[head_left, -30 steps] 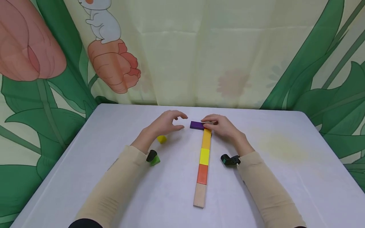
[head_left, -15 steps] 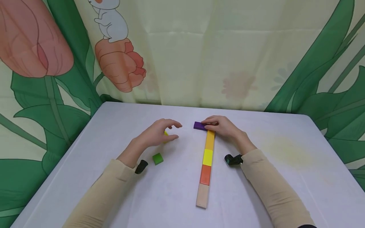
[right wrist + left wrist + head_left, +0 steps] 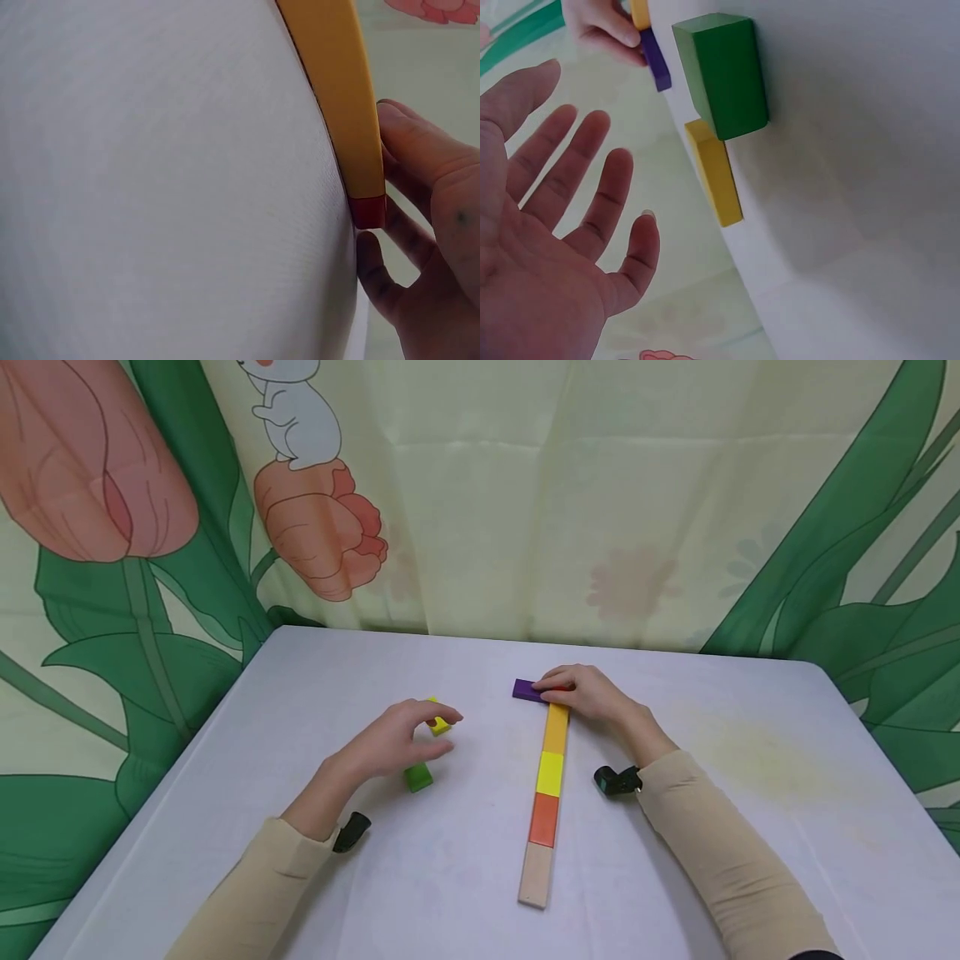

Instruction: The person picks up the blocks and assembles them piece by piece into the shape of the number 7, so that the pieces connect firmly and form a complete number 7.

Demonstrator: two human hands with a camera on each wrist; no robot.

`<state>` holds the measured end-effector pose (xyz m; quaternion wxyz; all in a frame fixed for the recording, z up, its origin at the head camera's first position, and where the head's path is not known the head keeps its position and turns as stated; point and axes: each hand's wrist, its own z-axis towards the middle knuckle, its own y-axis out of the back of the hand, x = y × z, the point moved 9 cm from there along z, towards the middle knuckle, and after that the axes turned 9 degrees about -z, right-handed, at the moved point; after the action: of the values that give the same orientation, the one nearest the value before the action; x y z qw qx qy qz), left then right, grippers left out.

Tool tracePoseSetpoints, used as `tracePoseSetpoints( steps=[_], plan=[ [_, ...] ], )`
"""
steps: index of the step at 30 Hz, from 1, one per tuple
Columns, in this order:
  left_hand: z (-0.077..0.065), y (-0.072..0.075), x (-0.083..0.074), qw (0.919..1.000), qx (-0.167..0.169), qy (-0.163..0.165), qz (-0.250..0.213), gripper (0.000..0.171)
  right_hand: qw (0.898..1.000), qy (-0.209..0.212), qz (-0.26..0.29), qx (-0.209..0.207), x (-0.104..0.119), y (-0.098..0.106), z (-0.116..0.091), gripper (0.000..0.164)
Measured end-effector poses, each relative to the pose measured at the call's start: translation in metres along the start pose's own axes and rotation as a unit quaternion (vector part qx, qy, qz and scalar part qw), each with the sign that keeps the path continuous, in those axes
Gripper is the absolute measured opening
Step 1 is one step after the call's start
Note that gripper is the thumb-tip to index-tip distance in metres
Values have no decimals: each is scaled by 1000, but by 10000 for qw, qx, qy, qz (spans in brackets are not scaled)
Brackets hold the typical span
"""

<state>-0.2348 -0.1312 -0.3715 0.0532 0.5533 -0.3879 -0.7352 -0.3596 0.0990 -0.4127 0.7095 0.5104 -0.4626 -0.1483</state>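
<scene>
My right hand (image 3: 591, 695) pinches a red block (image 3: 559, 688) at the far end of a row of blocks, its fingertips also overlapping a purple block (image 3: 527, 691) that points left. From there the row runs toward me: an orange-yellow block (image 3: 556, 728), a yellow one (image 3: 550, 774), an orange-red one (image 3: 543, 819) and a plain wooden one (image 3: 536, 875). My left hand (image 3: 390, 742) holds nothing; its fingers are loosely spread. Near it stand a green block (image 3: 727, 79) and a loose yellow block (image 3: 718, 180), both partly covered by the hand in the head view.
A white cloth covers the table (image 3: 675, 860). Behind its far edge hangs a curtain (image 3: 480, 510) printed with a rabbit, a carrot and leaves. A black wrist camera (image 3: 617, 781) sits at the right cuff, another (image 3: 352, 832) at the left.
My left hand has drawn back from near the purple block, moving left and toward me, over to the loose green and yellow blocks. The right hand stays at the row's far end.
</scene>
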Motion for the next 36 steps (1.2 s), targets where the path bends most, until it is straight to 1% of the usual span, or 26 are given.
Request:
tracePoseSetpoints(
  steps=[3, 5, 7, 10, 14, 19, 22, 30, 36],
  plan=[
    [-6, -1, 0, 9999, -2, -137, 15, 35, 10000, -65, 22, 28, 0, 0, 0, 26],
    [-9, -2, 0, 9999, -4, -167, 29, 34, 9999, -86, 32, 43, 0, 0, 0, 26],
    [-13, -3, 0, 9999, 10, -137, 3, 35, 9999, -105, 52, 68, 0, 0, 0, 27],
    [-18, -5, 0, 10000, 54, -75, -18, 36, 10000, -23, 59, 70, 1, 0, 0, 29],
    [-23, -7, 1, 9999, 98, -100, 4, 38, 9999, 55, 145, 42, 1, 0, 0, 33],
    [-26, -9, 2, 9998, 84, -173, 79, 40, 9996, -94, 250, 53, -3, 0, 1, 38],
    [-27, -10, 2, 9997, 51, -198, 120, 40, 9995, -157, 272, 87, -3, 0, 2, 37],
    [-30, -12, 1, 9996, -29, -284, 43, 38, 9990, -335, 268, 130, -2, -2, 6, 33],
    [-33, -14, 6, 9998, -92, -194, 23, 36, 9988, -373, 263, 150, -2, -3, 7, 32]
  ],
)
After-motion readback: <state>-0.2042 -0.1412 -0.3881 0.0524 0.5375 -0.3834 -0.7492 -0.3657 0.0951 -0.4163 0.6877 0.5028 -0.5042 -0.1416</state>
